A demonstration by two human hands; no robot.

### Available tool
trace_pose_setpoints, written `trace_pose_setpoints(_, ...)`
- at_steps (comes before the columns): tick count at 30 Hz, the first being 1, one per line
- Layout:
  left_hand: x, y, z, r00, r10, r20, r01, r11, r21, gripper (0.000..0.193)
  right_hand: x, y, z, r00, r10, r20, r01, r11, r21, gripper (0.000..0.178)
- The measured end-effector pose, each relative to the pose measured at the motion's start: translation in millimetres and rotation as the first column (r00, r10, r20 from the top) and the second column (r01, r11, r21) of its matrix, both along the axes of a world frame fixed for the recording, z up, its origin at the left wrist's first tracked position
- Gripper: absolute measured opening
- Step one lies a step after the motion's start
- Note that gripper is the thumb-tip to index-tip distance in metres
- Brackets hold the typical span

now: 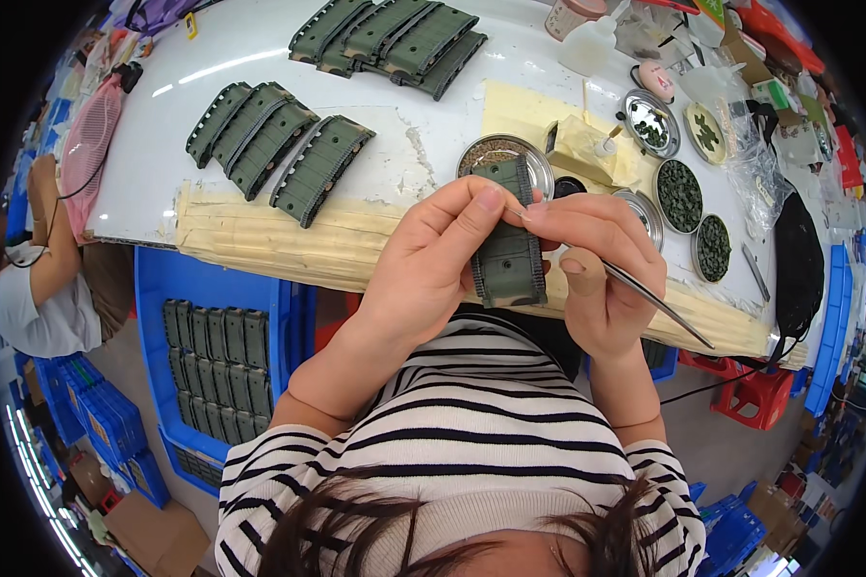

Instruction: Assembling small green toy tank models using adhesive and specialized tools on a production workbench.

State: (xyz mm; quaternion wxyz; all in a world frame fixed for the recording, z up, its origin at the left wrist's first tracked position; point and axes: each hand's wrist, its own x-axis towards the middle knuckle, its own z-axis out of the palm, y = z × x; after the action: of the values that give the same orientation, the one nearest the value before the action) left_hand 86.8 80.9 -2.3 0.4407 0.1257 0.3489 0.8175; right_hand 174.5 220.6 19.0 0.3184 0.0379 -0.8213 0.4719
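Held in front of my striped top is a dark green, curved plastic part (508, 267) with toothed edges. My left hand (431, 252) grips it from the left, thumb and forefinger pinched near its middle. From the right, the fingertips of my right hand (608, 264) meet the left ones over the part. Metal tweezers (656, 301) lie in the right hand and slant out to the lower right. A covering wraps the right thumb. Whatever may be between the meeting fingertips is too small to make out.
Similar green parts (260, 135) lie on the white table (164, 192), with more stacked (394, 43) farther back. Round tins of small dark pieces (680, 195) stand right. A yellow block (592, 149) sits behind my hands. Below left, a blue crate (154, 317) holds rows of parts.
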Motion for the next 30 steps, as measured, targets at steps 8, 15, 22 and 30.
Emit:
trace_pose_setpoints(8, 1, 1, 1, 1.0, 0.017, -0.011, -0.017, 1.0, -0.016, 0.025, 0, 0, 2, 1.0, 0.003, 0.01, -0.003, 1.0, 0.019, 0.019)
trace_pose_setpoints(15, 4, 1, 13, 1.0, 0.001, 0.012, -0.001, 0.998, -0.064, 0.03, 5, 15, -9, 0.992, -0.085, -0.089, 0.07, 0.985, -0.158, 0.015)
trace_pose_setpoints(22, -6, 1, 11, 0.978, 0.189, 0.091, -0.187, 0.982, -0.034, 0.059, 19, 38, -25, 0.926, -0.341, 0.16, 0.335, 0.94, 0.066, 0.015)
trace_pose_setpoints(30, -6, -3, 6, 0.948, 0.177, 0.266, -0.18, 0.984, -0.014, 0.056, 16, 38, -29, 0.921, -0.35, 0.17, 0.314, 0.926, 0.208, 0.01)
